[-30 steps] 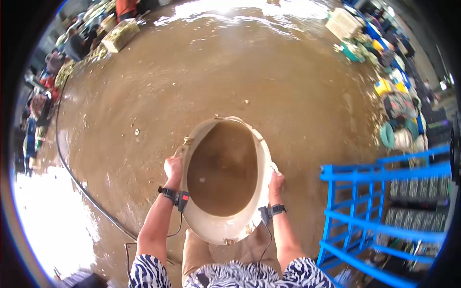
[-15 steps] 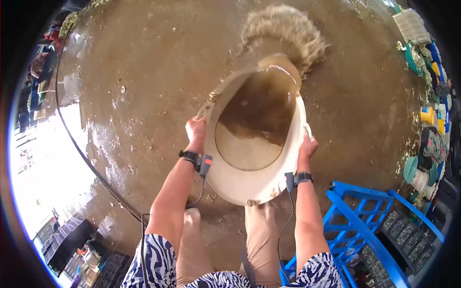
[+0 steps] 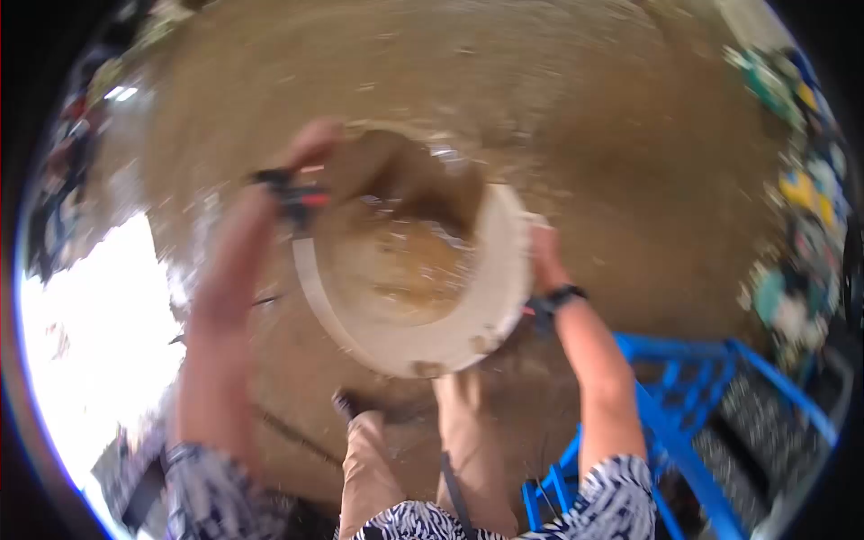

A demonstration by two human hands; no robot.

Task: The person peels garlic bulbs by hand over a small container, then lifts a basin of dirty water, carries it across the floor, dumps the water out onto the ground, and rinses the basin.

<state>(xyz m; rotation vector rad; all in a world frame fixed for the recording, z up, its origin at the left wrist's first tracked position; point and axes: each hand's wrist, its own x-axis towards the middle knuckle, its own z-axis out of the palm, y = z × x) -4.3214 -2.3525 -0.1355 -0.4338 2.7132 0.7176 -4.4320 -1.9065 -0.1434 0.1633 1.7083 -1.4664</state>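
A large cream-coloured round tub point(image 3: 409, 346) hangs in front of my legs, with brown water point(image 3: 423, 270) in it. My left hand point(image 3: 315, 144), smeared by motion, is at the tub's upper left rim, seemingly closed on it. At the right side, my right hand point(image 3: 543, 252) is closed around the tub's handle. The far side of the tub is blurred and blends with the muddy floor. Each wrist wears a dark strap with a small device.
Wet brown floor point(image 3: 648, 198) surrounds me. A blue plastic frame point(image 3: 684, 450) stands close by at lower right. Tubs and yellow and green containers point(image 3: 810, 193) line the right edge. Bright light glares on the left.
The splash of water beyond the far rim has spread over the floor. My left hand has moved forward and left, turning the tub. The view has become blurred.
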